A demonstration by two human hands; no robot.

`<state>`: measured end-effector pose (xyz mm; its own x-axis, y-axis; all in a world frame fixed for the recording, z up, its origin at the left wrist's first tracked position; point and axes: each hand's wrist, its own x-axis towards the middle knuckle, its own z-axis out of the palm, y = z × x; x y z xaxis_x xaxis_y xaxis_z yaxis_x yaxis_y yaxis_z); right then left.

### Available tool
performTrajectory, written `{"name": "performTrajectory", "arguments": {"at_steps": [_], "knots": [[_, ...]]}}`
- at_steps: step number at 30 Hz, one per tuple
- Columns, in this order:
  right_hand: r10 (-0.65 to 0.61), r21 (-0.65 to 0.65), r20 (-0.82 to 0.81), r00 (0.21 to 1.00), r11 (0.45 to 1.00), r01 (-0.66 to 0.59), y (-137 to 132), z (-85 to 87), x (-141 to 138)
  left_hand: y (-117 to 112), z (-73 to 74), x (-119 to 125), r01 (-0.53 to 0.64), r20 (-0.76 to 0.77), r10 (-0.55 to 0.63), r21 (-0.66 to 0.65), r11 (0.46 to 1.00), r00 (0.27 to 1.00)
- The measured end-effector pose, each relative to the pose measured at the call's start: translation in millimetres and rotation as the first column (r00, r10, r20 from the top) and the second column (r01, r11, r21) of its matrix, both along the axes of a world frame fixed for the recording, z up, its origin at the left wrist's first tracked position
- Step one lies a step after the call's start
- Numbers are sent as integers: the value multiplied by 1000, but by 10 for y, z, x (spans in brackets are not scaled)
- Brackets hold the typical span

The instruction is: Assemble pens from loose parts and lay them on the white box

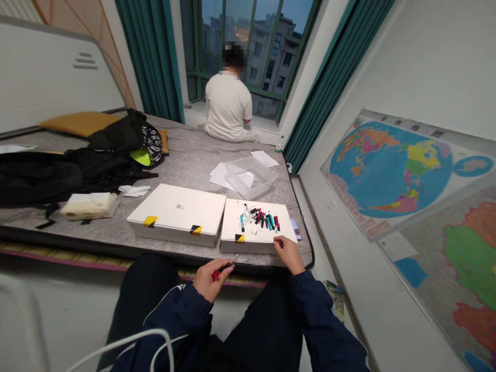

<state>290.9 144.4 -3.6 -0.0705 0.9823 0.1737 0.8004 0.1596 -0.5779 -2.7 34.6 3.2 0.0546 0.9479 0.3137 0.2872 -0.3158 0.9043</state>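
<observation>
My left hand is closed around a slim red and black pen-like piece with a thin pale tip pointing up and right. It is held in front of the bed's edge, above my lap. My right hand is at the front right edge of a white box, thumb and fingers pinched together. Whatever those fingers hold, if anything, is too small to make out. On the box's lid lies a loose spread of black, teal and red pen parts, with small pale bits among them.
Another closed white box stands to the left. Behind are a clear plastic bin and paper sheets. Tissues and a black backpack lie left. A phone is partly hidden. A person sits by the window.
</observation>
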Motion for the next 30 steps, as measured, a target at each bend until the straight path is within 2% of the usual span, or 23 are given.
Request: {"name": "performTrajectory", "arguments": {"at_steps": [7,14,22,27,30], "knots": [[-33,56,105,994,998,27,362,-10,130,-30,65,-34,42,-117,-34,65,997,993],[-70,36,255,964,997,63,654,47,211,-43,-3,-83,29,-137,-24,37,999,990],[-46,-30,318,947,998,59,734,90,139,-58,14,-65,41,-126,-38,22,999,991],[-47,-16,328,943,998,55,720,122,75,-57,8,-75,40,-123,-37,20,999,992],[-54,36,294,954,998,46,691,180,11,-54,6,-77,41,-130,-39,10,999,991]]}}
